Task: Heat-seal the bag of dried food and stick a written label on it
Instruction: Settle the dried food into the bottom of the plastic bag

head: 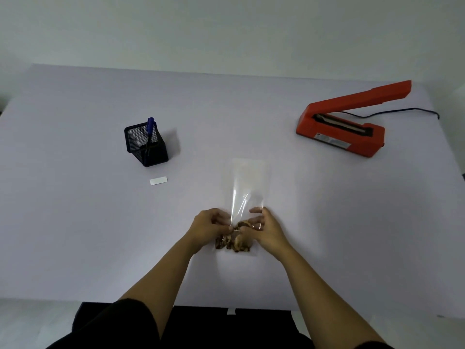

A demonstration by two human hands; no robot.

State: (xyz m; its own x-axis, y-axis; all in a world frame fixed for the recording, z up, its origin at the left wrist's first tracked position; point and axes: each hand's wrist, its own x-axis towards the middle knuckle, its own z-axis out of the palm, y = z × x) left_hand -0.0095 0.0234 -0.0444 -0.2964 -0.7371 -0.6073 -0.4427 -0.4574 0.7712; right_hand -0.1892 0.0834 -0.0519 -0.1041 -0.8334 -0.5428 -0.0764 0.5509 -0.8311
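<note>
A clear plastic bag [247, 182] lies on the table in front of me, its open end pointing away. Brown dried food [234, 244] fills its near end. My left hand [210, 226] pinches the bag's left side just above the food. My right hand [264, 227] grips the right side at the same height. An orange heat sealer [347, 124] stands at the far right with its arm raised. A small white label [158, 181] lies at the left, in front of a black mesh pen holder [146, 144] with a blue pen [150, 127] in it.
The sealer's dark cord [402, 111] trails off the table's right edge. The pale table [75, 222] ends at a near edge close to my body. A white wall rises behind the far edge.
</note>
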